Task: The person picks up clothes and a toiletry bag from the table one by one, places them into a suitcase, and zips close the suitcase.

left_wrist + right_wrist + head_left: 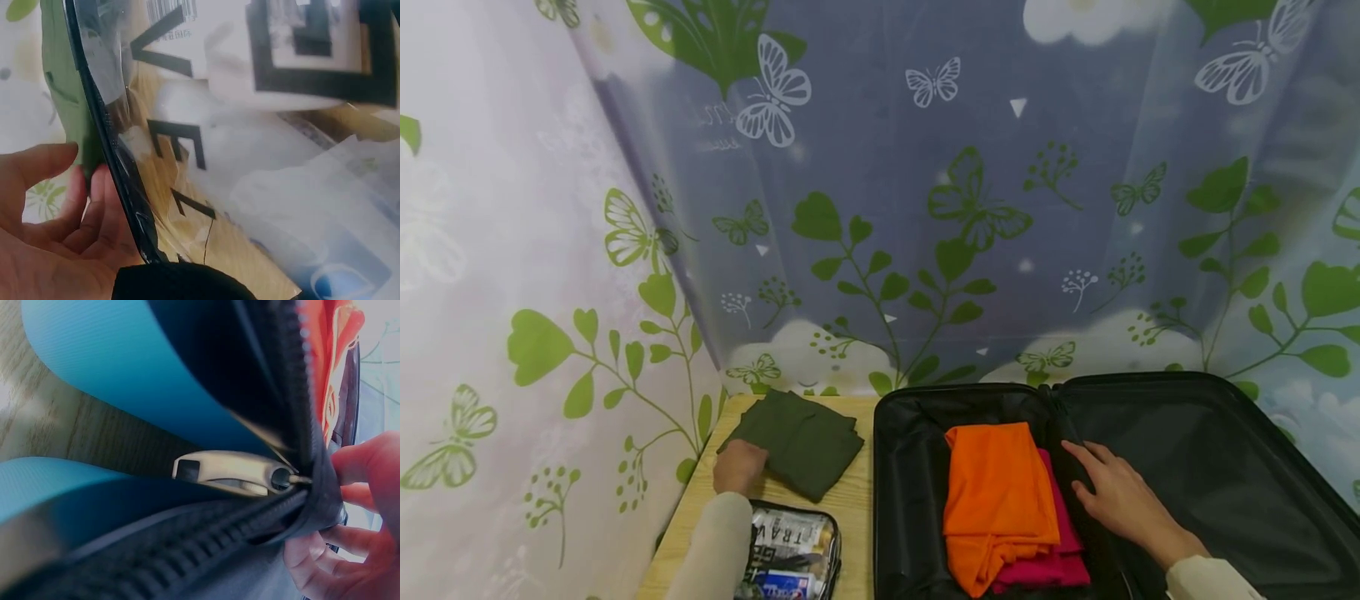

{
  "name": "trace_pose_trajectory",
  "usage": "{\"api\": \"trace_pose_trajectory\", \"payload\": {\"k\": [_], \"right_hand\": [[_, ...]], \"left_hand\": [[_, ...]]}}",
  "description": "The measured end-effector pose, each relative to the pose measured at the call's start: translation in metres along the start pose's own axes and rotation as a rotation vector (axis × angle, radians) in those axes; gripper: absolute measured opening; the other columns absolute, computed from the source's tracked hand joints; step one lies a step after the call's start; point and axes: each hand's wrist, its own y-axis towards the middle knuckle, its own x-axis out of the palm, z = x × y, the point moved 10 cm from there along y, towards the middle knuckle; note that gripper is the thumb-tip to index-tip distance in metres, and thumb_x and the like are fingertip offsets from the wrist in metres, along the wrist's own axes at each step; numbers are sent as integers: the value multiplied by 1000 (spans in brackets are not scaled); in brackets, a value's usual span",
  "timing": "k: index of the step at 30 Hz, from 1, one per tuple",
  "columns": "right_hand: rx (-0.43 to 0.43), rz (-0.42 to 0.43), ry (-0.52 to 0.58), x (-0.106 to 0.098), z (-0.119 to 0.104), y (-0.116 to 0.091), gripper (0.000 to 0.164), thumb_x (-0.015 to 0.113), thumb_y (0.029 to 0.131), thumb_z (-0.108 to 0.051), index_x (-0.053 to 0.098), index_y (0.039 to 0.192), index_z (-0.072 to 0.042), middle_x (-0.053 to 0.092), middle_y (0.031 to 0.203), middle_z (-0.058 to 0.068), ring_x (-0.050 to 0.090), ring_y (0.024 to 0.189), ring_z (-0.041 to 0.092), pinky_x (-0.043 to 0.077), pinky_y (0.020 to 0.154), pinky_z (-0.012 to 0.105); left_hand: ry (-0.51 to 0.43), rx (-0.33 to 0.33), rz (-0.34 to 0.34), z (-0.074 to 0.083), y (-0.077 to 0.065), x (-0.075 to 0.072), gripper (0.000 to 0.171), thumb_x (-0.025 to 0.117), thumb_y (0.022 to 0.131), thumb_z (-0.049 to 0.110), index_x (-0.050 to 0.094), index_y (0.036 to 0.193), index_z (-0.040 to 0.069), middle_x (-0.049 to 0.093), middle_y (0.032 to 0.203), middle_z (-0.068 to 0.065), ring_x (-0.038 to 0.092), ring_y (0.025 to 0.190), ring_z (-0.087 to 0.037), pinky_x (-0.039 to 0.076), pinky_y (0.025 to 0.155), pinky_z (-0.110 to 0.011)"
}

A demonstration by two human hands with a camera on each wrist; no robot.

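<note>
A folded dark green garment (805, 442) lies on the wooden table left of the suitcase. My left hand (739, 467) is at its near left corner; in the left wrist view thumb and fingertips pinch the green cloth's edge (72, 94). Just below that hand sits a clear toiletry bag (797, 540) with black trim and lettering. My right hand (1123, 500) rests at the hinge side of the open black suitcase (913, 483), fingers extended and spread. The right wrist view shows it touching the black fabric by the zipper (287, 381).
Inside the suitcase's left half, a folded orange garment (996, 483) lies over a magenta one (1052, 571). The suitcase lid (1210, 467) lies opened to the right. Patterned curtains (880, 250) stand close behind and at the left of the table (857, 408).
</note>
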Motion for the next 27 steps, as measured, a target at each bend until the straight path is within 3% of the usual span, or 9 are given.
{"api": "trace_pose_trajectory", "payload": {"k": [5, 7, 12, 14, 18, 19, 20, 23, 27], "right_hand": [[4, -7, 1, 2, 0, -1, 65, 76, 98, -15, 53, 158, -3, 52, 151, 41, 62, 120, 62, 51, 95, 77], [0, -4, 0, 2, -1, -1, 65, 77, 98, -15, 53, 158, -3, 52, 150, 41, 62, 119, 62, 51, 94, 77], [-5, 9, -4, 1, -1, -2, 65, 77, 98, -14, 54, 157, -3, 53, 150, 40, 63, 118, 60, 52, 93, 76], [-4, 9, -5, 1, -1, -2, 64, 77, 98, -14, 54, 157, -3, 53, 150, 41, 63, 118, 60, 52, 93, 76], [-5, 11, -6, 0, -1, -2, 64, 77, 98, -14, 54, 157, -2, 53, 150, 41, 63, 117, 61, 52, 93, 76], [-7, 12, -5, 0, -1, -2, 64, 77, 98, -14, 54, 157, -2, 53, 150, 41, 63, 117, 61, 52, 93, 76], [-8, 13, -5, 0, -1, -2, 64, 77, 98, -14, 54, 157, -2, 53, 150, 41, 63, 117, 61, 52, 93, 76], [-10, 14, -4, 0, -1, -3, 64, 77, 98, -14, 54, 157, -2, 53, 150, 41, 63, 117, 61, 52, 93, 77], [-9, 11, -2, 1, -2, -2, 64, 76, 98, -14, 54, 157, -2, 53, 150, 41, 63, 118, 60, 52, 94, 76]], "left_hand": [[-43, 15, 66, -13, 29, 9, 30, 69, 95, 24, 80, 102, -3, 75, 116, -35, 70, 105, -60, 60, 80, -65], [-61, 53, 115, -10, 29, 6, 28, 69, 95, 23, 79, 102, -2, 76, 114, -33, 70, 105, -59, 59, 82, -66], [-186, 53, 122, 35, -41, -29, 36, 62, 100, 13, 61, 130, -6, 66, 130, -39, 63, 117, -60, 52, 100, -67], [-252, 41, 95, 41, -52, -34, 39, 60, 102, 11, 56, 138, -3, 63, 133, -39, 65, 116, -55, 53, 103, -61], [-324, 21, 70, 46, -58, -33, 47, 58, 100, 5, 54, 146, -4, 63, 134, -40, 76, 90, -42, 59, 87, -50], [-339, 22, 62, 48, -60, -33, 49, 59, 99, 4, 53, 147, -5, 61, 135, -41, 77, 84, -38, 59, 81, -46], [-348, -4, 48, 58, -73, -38, 52, 57, 98, 0, 50, 148, -9, 57, 138, -44, 77, 78, -37, 60, 77, -45], [-439, -22, 13, 58, -74, -35, 57, 57, 98, -3, 45, 153, -10, 51, 143, -45, 73, 68, -27, 59, 65, -38], [-530, -62, -30, 55, -73, -28, 61, 58, 100, -3, 40, 158, -9, 49, 147, -42, 69, 70, -21, 61, 69, -35]]}}
